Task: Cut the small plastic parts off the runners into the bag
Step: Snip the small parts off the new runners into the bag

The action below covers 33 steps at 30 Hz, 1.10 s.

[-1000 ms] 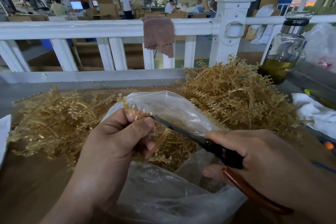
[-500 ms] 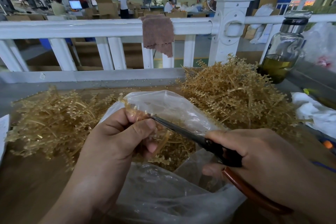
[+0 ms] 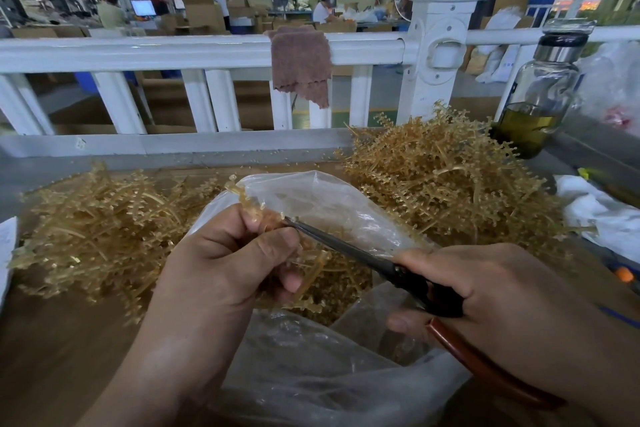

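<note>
Wooden desk [image 3: 52,340] carries two lots of amber plastic runners. The right heap of runners [image 3: 450,184] is the taller and sits toward the far right corner. The left heap of runners [image 3: 97,229] lies along the left side. A clear plastic bag [image 3: 329,385] stands open at the near edge, between them. Over its mouth, the left hand [image 3: 221,267] has its grip closed on a single runner [image 3: 252,204]. The right hand [image 3: 512,302] has its grip wrapped round the scissors [image 3: 346,246], whose tip touches that runner.
</note>
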Motion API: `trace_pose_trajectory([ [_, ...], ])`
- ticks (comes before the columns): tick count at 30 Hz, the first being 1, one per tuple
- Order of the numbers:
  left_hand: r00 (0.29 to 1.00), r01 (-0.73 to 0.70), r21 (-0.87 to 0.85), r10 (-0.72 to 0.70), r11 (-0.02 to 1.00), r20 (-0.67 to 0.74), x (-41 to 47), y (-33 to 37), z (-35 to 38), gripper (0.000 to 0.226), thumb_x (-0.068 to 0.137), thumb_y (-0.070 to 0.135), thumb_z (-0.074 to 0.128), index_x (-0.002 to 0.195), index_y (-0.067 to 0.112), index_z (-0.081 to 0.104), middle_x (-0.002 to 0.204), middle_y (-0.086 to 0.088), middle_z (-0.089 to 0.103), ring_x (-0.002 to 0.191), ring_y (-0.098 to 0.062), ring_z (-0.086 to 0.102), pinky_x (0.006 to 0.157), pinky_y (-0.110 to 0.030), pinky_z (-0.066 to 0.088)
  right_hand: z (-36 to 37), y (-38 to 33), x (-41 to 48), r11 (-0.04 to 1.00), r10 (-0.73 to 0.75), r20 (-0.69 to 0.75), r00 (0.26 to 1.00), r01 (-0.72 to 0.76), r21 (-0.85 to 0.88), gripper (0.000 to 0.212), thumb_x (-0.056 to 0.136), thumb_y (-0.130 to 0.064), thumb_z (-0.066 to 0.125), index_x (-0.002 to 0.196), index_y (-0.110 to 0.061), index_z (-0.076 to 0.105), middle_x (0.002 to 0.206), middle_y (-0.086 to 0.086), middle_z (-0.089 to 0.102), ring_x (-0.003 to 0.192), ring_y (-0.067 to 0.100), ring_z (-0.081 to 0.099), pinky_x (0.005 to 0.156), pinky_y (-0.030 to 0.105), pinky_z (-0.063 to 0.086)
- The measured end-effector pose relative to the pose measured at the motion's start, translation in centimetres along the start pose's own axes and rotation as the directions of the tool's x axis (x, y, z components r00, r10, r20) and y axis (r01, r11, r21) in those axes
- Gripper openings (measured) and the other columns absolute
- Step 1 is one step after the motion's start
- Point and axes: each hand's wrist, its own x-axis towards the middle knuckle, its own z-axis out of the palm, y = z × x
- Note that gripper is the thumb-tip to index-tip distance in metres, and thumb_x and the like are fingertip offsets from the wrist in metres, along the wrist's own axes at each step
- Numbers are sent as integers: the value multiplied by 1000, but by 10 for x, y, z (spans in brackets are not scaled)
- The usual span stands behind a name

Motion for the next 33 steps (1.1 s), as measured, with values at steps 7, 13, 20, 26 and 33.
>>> trace_pose_trajectory([
  [7, 1000, 23, -12, -23, 1000, -17, 1, -1, 0, 31, 64, 34, 80, 77, 8, 69, 66, -14, 61, 55, -20, 57, 50, -27, 48, -2, -1, 0, 1000, -13, -7, 1000, 13, -16, 46, 79, -75, 46, 91, -36, 67, 71, -23, 62, 69, -5, 59, 63, 20, 47],
  [13, 999, 41, -11, -41, 999, -18, -1, 1, 1, 33, 63, 36, 79, 78, 8, 71, 67, -16, 64, 55, -23, 57, 49, -27, 48, -1, -1, -1, 1000, 13, 25, 1000, -12, -27, 51, 78, -78, 41, 93, -36, 66, 73, -23, 63, 70, -3, 60, 57, 20, 47],
  [20, 996, 86, -28, -86, 996, -26, -4, 3, 2, 22, 80, 32, 73, 78, 10, 71, 66, -18, 63, 57, -27, 59, 51, -29, 48, 3, 1, 1, 997, 69, 62, 996, -72, 42, 52, 74, -81, 47, 93, -35, 63, 79, -22, 64, 73, 0, 62, 58, 23, 47],
  [26, 996, 35, -52, -40, 998, -82, -3, 4, 6, 19, 80, 33, 74, 69, 21, 66, 75, -10, 68, 68, -22, 64, 64, -34, 52, 3, 4, 2, 996, 64, 61, 996, -68, 65, 70, 71, -87, 41, 107, -32, 64, 90, -20, 68, 83, -1, 63, 69, 27, 49],
  [33, 994, -2, -142, -14, 990, -107, -2, 7, 8, 20, 65, 16, 88, 67, 21, 69, 80, -4, 71, 77, -14, 69, 74, -18, 56, 0, 5, 0, 998, 44, 29, 999, -45, 31, 64, 75, -85, 43, 104, -32, 66, 85, -21, 66, 77, -2, 63, 65, 24, 49],
])
